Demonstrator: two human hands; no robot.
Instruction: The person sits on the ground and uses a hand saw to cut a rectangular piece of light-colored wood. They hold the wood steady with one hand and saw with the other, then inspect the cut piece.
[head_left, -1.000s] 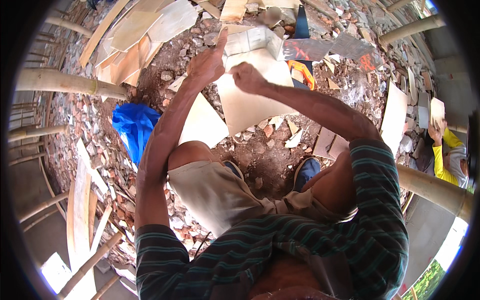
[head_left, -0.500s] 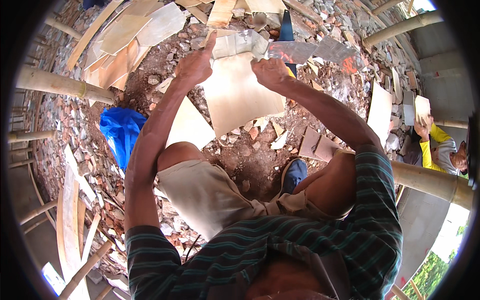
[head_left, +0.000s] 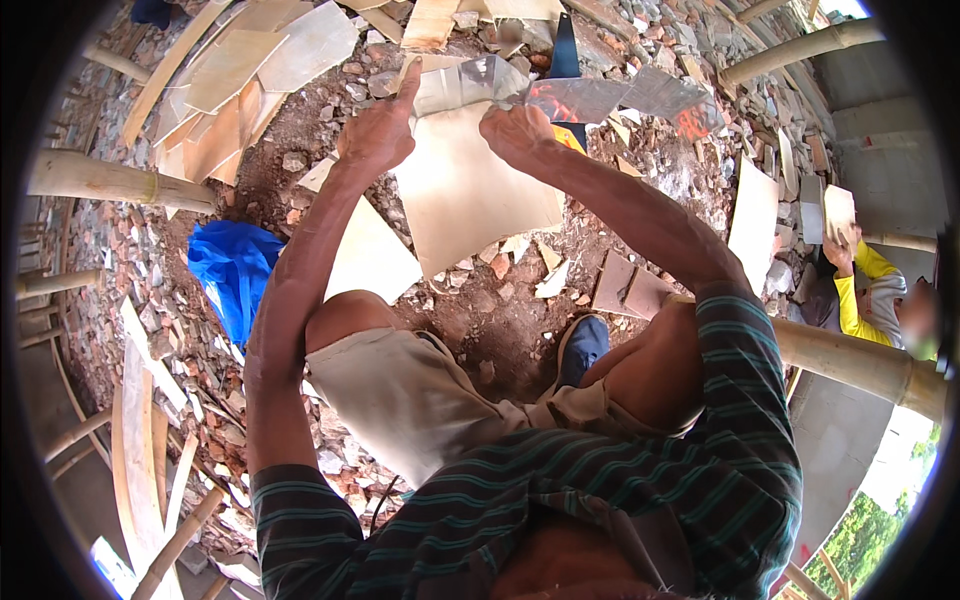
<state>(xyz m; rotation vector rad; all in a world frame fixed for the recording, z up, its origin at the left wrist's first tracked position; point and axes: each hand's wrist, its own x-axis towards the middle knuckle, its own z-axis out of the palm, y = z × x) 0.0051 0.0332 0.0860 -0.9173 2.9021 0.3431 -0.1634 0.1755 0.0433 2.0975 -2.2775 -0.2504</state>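
Note:
A pale plywood sheet (head_left: 480,200) lies on the ground before me, with a bent, shiny metal strip (head_left: 470,85) across its far part. At the strip's left end my left hand (head_left: 378,135) presses down, index finger stretched out and the other fingers curled by the edge. My right hand (head_left: 515,133) is closed in a fist at the strip's near edge, on the plywood. What it grips is hidden under the fingers. Just beyond it lies a handsaw with a dark blade (head_left: 566,50) and a yellow-and-black handle, partly covered by another metal piece (head_left: 570,98) with red markings.
Broken brick and rubble cover the ground. Plywood offcuts (head_left: 240,70) are heaped at far left, near a blue plastic bag (head_left: 235,275). Bamboo poles (head_left: 120,180) stick in from both sides. At right a co-worker in yellow sleeves (head_left: 868,265) holds a small board (head_left: 839,213).
The view has shifted slightly, so everything sits a little further left. Both hands keep their places on the strip and plywood; the right fist has turned slightly.

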